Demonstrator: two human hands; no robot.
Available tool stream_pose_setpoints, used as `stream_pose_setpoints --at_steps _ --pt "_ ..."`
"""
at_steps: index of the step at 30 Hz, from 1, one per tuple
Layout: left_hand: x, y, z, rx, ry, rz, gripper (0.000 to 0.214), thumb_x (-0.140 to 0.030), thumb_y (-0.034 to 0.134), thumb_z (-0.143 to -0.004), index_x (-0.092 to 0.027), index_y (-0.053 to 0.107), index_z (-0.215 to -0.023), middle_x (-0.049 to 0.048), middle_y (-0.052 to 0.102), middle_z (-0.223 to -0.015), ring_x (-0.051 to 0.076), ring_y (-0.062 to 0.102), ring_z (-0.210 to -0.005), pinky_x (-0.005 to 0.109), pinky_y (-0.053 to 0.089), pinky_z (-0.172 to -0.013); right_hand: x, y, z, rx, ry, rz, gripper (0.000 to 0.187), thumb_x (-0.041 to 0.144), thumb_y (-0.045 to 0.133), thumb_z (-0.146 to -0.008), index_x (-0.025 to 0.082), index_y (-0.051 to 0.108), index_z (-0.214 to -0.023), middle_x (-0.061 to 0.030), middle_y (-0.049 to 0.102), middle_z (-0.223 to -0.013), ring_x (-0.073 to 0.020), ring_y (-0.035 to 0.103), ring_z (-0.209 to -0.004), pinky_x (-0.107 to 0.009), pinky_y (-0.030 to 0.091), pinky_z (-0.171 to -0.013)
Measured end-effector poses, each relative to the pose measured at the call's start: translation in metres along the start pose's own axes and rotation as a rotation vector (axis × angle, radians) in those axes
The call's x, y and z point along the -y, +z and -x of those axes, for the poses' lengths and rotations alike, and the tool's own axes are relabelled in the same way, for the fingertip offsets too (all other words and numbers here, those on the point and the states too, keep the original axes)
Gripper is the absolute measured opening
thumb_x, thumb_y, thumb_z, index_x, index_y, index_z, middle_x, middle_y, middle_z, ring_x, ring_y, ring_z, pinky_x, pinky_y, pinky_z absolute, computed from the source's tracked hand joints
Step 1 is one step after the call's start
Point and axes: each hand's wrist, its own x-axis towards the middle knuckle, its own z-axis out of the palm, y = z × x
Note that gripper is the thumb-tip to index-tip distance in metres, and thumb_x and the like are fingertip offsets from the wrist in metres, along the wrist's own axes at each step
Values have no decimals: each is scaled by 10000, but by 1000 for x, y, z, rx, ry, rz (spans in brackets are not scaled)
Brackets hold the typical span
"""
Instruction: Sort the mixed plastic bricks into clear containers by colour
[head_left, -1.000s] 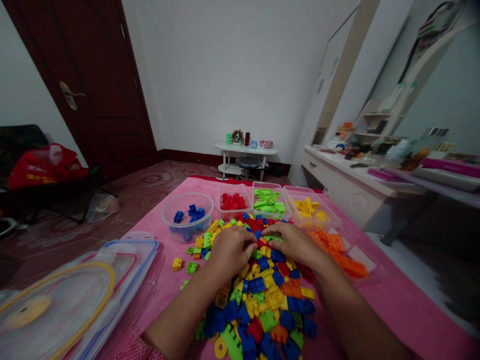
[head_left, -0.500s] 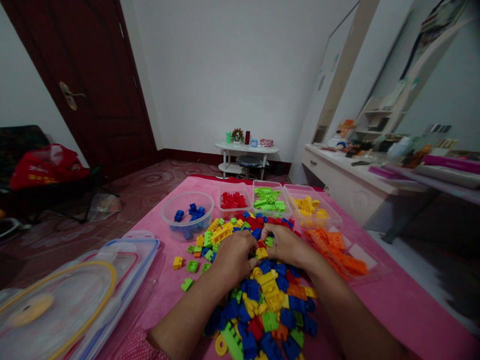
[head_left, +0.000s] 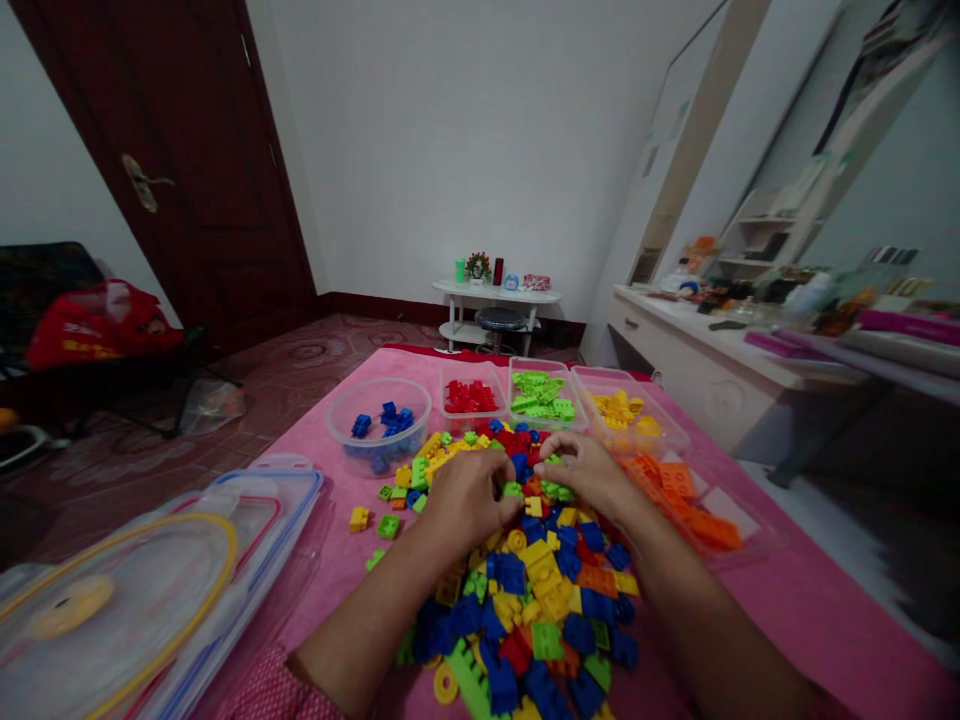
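A heap of mixed toy building bricks in blue, yellow, green, red and orange spreads over the pink cloth. My left hand is over the left side of the heap, its thumb and fingers closed round a small green brick. Across from it, my right hand curls over green bricks, with its fingertips bent toward the left hand. How many pieces the right hand holds is partly hidden by its fingers.
Behind the heap stand a round tub with blue bricks and boxes of red, green and yellow bricks. An orange-brick box lies right. Stacked lids lie left, near stray bricks.
My hands have drawn slightly apart and my right hand has lifted a little. Green bricks now show under its fingers, and a green brick shows at my left fingertips.
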Motion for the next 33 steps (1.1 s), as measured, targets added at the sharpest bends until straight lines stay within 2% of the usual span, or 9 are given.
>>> stream_pose_setpoints --at_steps 4,8,11,15,18,21,26,31,33 --pt "4 2 -6 -116 -97 329 226 -349 605 -727 -167 617 -860 -14 585 -595 115 534 -529 207 370 -513 -3 8 -3 -103 -17 -39 191 302 675 -603 171 593 -715 -12 612 -732 -156 557 -684 -266 441 -628" --pt "8 5 -10 -84 -244 615 355 -467 546 -778 -163 572 -959 -32 554 -522 105 516 -441 189 353 -439 1 15 -1 -55 -26 22 163 280 639 -656 161 645 -768 -36 655 -780 -181 593 -725 -288 459 -657" --pt "8 4 -12 -76 -313 758 403 -504 534 -780 -163 537 -994 -27 581 -546 92 496 -407 176 346 -401 15 20 6 -6 -62 -37 242 291 652 -682 174 667 -894 -33 667 -844 -184 608 -768 -283 468 -674" --pt "7 5 -11 -90 -277 810 425 -509 567 -765 -154 527 -995 -54 528 -506 74 462 -393 162 340 -396 34 28 16 194 -94 -143 414 258 641 -723 206 613 -1132 -13 672 -860 -181 627 -785 -275 484 -675" --pt "8 8 -10 -123 -240 803 436 -492 609 -746 -151 526 -1004 -78 468 -492 62 431 -392 153 318 -395 41 35 20 256 -174 -145 351 216 600 -755 213 638 -1105 -20 675 -995 -205 613 -935 -300 479 -791" --pt "9 9 -9 -146 -234 781 459 -494 620 -738 -151 518 -1025 -82 463 -473 70 435 -388 157 319 -393 42 40 22 249 -193 -117 268 220 585 -763 187 667 -1016 -27 680 -981 -209 612 -927 -310 478 -802" --pt "7 -4 -9 -193 -200 670 418 -514 504 -814 -161 549 -1032 -50 519 -447 96 461 -381 173 333 -397 38 34 11 64 -166 -32 270 305 612 -733 159 652 -957 -34 676 -856 -182 622 -792 -278 485 -692" --pt "11 -12 -12 -238 -210 596 332 -444 462 -840 -149 613 -814 -26 539 -488 91 464 -404 185 337 -430 27 0 -33 -143 -145 417 217 340 623 -688 171 685 -809 -35 677 -749 -197 609 -719 -306 472 -680" --pt "12 -13 -12 -249 -210 573 305 -411 476 -832 -148 619 -776 -24 546 -505 91 473 -424 189 349 -455 25 -15 -51 -239 -122 519 274 359 626 -682 158 684 -858 -68 683 -788 -224 618 -754 -330 472 -704"
